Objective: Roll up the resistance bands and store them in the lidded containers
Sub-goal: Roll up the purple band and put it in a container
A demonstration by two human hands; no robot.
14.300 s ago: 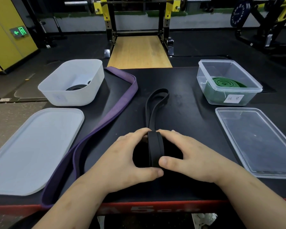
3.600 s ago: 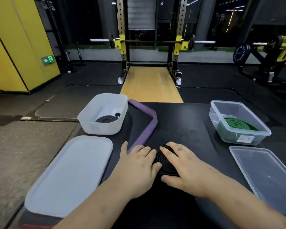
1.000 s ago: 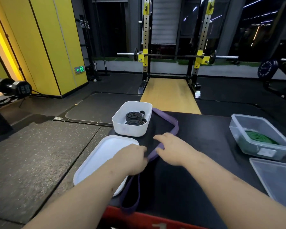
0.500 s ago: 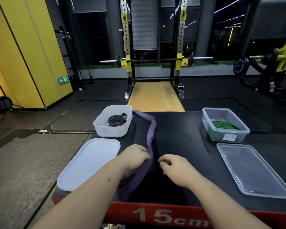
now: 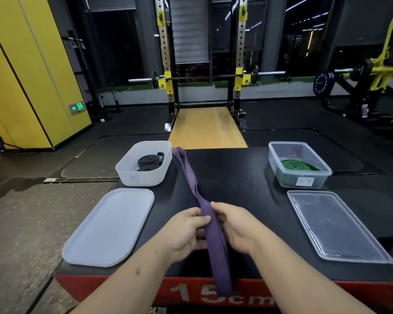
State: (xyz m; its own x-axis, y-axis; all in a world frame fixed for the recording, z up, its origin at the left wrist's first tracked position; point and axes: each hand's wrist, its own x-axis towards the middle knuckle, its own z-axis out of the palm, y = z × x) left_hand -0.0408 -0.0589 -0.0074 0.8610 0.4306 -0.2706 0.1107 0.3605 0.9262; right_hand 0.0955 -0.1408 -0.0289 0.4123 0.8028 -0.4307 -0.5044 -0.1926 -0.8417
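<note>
Because the purple band (image 5: 187, 173) is long and floppy, it lies stretched in one straight line over the black surface (image 5: 241, 177). Its far loop is just beside the white container (image 5: 141, 177), and its near end hangs over the red front edge. Both hands close on it from either side, partway along and nearer the front edge. The left hand (image 5: 186, 232) pinches it with the thumb on top, and the right hand (image 5: 236, 223) curls its fingers round the opposite edge. Held this way, the two layers of the loop sit flat on each other, which I judge to be preparation for a tight coil; no turn is made yet. Both containers stand open at the far side, each with its lid laid flat in front of it, so a finished coil can drop straight in.

By count:
- two containers, the white one and the clear container (image 5: 286, 180)
- two lids, the white lid (image 5: 109, 225) and the clear lid (image 5: 336, 227)
- two black rolls (image 5: 148, 160) in the white container
- one green roll (image 5: 295, 165) in the clear one
- one band not yet rolled
</note>
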